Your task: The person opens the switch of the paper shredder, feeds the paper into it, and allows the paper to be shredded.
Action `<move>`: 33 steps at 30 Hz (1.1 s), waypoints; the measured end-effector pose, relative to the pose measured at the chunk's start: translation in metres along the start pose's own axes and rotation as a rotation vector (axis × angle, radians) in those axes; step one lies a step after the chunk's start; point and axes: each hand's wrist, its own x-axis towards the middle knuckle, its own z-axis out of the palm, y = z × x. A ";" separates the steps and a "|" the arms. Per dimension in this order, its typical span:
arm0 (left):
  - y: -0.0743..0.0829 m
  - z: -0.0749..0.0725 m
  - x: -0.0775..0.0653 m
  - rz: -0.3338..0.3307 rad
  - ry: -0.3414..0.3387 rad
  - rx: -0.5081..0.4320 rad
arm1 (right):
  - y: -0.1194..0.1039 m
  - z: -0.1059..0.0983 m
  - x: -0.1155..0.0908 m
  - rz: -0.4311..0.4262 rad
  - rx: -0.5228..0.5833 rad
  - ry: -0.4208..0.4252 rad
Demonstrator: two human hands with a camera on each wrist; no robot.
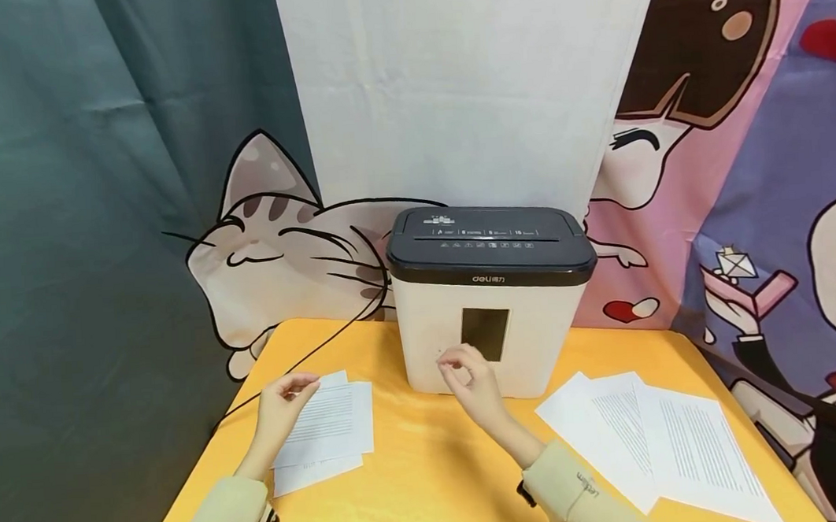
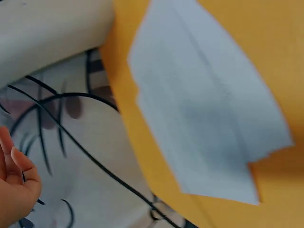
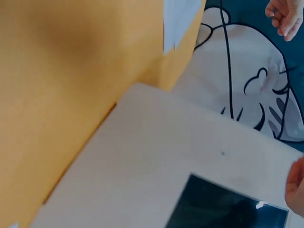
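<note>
My left hand hovers above the left stack of printed paper sheets, fingers loosely bent with nothing in them. In front of the paper shredder, my right hand hangs in the air, its fingers and thumb loosely curved and empty. The shredder has a dark lid with a narrow slot and a white bin with a dark window. No paper shows in the slot. Part of my right hand also appears at the edge of the right wrist view.
More printed sheets lie overlapping on the right side of the yellow table. A thin black cord runs from beside the shredder over the table's left edge. Behind stands a cartoon-printed curtain.
</note>
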 end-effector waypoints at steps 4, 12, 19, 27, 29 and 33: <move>-0.027 -0.009 -0.008 -0.020 0.010 0.037 | 0.001 0.011 -0.012 0.086 -0.017 -0.115; -0.090 -0.017 -0.020 -0.109 0.056 0.117 | -0.005 0.042 -0.040 0.300 0.030 -0.413; -0.110 -0.015 -0.018 -0.162 0.147 0.188 | -0.005 0.082 -0.062 0.791 0.351 -0.457; -0.126 -0.019 -0.020 -0.235 0.091 0.339 | 0.003 0.111 -0.071 1.148 0.445 -0.288; -0.131 -0.021 -0.020 -0.256 0.069 0.354 | 0.004 0.115 -0.071 1.188 0.432 -0.277; -0.136 -0.023 -0.018 -0.318 0.019 0.405 | 0.005 0.122 -0.068 1.236 0.401 -0.259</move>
